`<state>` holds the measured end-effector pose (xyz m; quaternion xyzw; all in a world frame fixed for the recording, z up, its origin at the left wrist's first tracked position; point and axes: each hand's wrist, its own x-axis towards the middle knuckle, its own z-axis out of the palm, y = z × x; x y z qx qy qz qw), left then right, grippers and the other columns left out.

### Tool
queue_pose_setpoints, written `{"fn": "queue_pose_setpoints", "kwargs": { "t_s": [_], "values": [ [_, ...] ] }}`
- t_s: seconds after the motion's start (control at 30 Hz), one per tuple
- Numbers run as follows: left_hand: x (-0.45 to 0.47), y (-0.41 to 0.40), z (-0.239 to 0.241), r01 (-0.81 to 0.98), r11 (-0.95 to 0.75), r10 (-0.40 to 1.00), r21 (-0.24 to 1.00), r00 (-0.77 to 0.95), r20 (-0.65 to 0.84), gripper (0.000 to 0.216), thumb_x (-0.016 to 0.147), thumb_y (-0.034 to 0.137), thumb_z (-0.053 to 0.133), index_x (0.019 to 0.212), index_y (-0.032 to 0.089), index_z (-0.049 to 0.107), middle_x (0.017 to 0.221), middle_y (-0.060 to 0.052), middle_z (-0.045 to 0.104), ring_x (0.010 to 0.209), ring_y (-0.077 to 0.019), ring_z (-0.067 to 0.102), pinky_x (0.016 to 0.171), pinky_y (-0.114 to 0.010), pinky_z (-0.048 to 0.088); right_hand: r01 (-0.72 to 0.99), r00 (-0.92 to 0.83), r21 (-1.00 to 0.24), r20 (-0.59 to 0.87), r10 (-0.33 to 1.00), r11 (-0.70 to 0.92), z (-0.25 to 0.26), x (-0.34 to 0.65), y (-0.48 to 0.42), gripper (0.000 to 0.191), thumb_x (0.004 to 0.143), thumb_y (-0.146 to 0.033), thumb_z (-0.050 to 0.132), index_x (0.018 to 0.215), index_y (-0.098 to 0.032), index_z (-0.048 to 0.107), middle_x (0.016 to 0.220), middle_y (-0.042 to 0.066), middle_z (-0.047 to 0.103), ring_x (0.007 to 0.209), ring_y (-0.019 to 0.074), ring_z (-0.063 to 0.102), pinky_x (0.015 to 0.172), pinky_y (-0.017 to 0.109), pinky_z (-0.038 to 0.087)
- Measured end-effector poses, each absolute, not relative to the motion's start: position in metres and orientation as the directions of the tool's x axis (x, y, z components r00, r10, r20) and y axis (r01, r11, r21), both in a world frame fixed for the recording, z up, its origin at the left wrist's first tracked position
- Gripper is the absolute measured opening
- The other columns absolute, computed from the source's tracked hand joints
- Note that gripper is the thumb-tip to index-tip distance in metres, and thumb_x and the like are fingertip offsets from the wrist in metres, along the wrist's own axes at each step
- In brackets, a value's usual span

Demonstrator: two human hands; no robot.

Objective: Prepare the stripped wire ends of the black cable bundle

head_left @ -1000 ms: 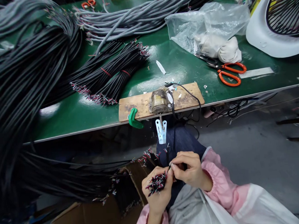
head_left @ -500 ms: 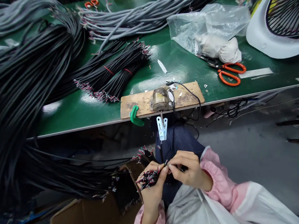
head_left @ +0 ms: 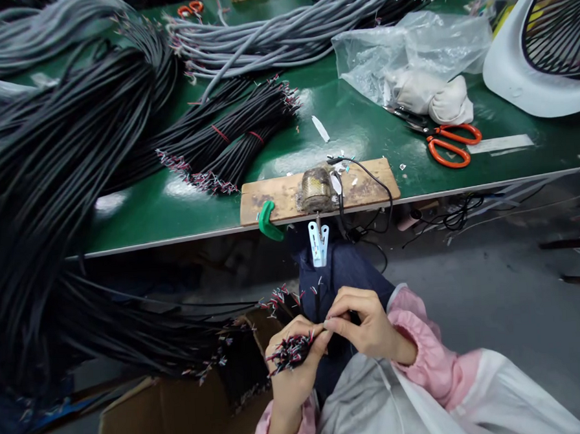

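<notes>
My left hand (head_left: 293, 375) is closed round a bunch of black cables with stripped coloured wire ends (head_left: 288, 350), held low over my lap. My right hand (head_left: 368, 323) pinches one cable end at the top of that bunch, fingertips touching the left thumb. More loose cable ends (head_left: 281, 300) stick up just behind the hands. Above them a wooden board (head_left: 366, 186) with a small metal device (head_left: 315, 190) sits at the green table's (head_left: 173, 213) edge, and a white clip (head_left: 318, 243) hangs below it.
Thick black cable bundles (head_left: 50, 191) drape off the table at left into a cardboard box (head_left: 183, 410). Tied black bundles (head_left: 227, 139) and grey cables (head_left: 280, 33) lie further back. Orange scissors (head_left: 449, 144), a plastic bag (head_left: 408, 55) and a white fan (head_left: 538, 42) are at right.
The view has shifted slightly right and down. My hands stay together on the bunch; the right fingers have worked along the cable ends, and the bunch tilted a little leftward.
</notes>
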<state>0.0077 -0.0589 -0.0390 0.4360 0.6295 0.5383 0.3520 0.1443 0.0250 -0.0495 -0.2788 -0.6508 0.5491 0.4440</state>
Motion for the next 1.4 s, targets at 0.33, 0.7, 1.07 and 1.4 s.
{"fn": "queue_pose_setpoints", "kwargs": {
  "t_s": [0.33, 0.7, 1.07, 1.4],
  "values": [
    [0.009, -0.062, -0.044, 0.194, 0.043, 0.923, 0.980, -0.384, 0.035, 0.013, 0.086, 0.019, 0.075, 0.073, 0.021, 0.073, 0.060, 0.004, 0.068, 0.053, -0.0133, 0.064, 0.056, -0.024, 0.051, -0.153, -0.309, -0.907, 0.420, 0.853, 0.391, -0.063, 0.141, 0.015, 0.016, 0.095, -0.024, 0.067, 0.082, -0.017, 0.073, 0.069, 0.006, 0.071, 0.057, 0.0145, 0.061, 0.054, 0.026, 0.051],
    [0.007, -0.059, -0.049, 0.219, 0.033, 0.914, 0.975, -0.401, 0.059, 0.015, 0.085, 0.021, 0.076, 0.072, 0.021, 0.069, 0.062, 0.003, 0.066, 0.055, -0.0139, 0.063, 0.056, -0.024, 0.052, -0.190, -0.481, -0.975, 0.198, 0.854, 0.119, -0.062, 0.143, 0.023, 0.029, 0.090, -0.043, 0.072, 0.088, -0.015, 0.078, 0.079, 0.008, 0.072, 0.059, 0.0127, 0.058, 0.053, 0.024, 0.049],
    [-0.007, -0.042, -0.034, 0.274, 0.079, 0.979, 0.958, -0.203, -0.023, 0.024, 0.094, 0.025, 0.065, 0.072, 0.020, 0.075, 0.067, -0.002, 0.072, 0.062, -0.0187, 0.069, 0.063, -0.027, 0.054, -0.198, -0.442, -0.961, 0.264, 0.857, 0.193, -0.053, 0.141, 0.036, 0.025, 0.093, -0.036, 0.071, 0.080, -0.015, 0.078, 0.071, 0.006, 0.070, 0.056, 0.0137, 0.061, 0.050, 0.023, 0.050],
    [-0.002, -0.033, -0.034, 0.057, 0.090, 0.921, 0.994, -0.385, -0.062, 0.035, 0.089, 0.041, 0.072, 0.063, 0.019, 0.065, 0.061, 0.001, 0.061, 0.058, -0.0156, 0.059, 0.060, -0.025, 0.048, -0.225, -0.300, -0.909, 0.408, 0.862, 0.352, -0.056, 0.118, 0.038, 0.023, 0.097, -0.028, 0.062, 0.079, -0.017, 0.070, 0.073, 0.005, 0.063, 0.067, 0.0168, 0.057, 0.064, 0.031, 0.047]
  ]
}}
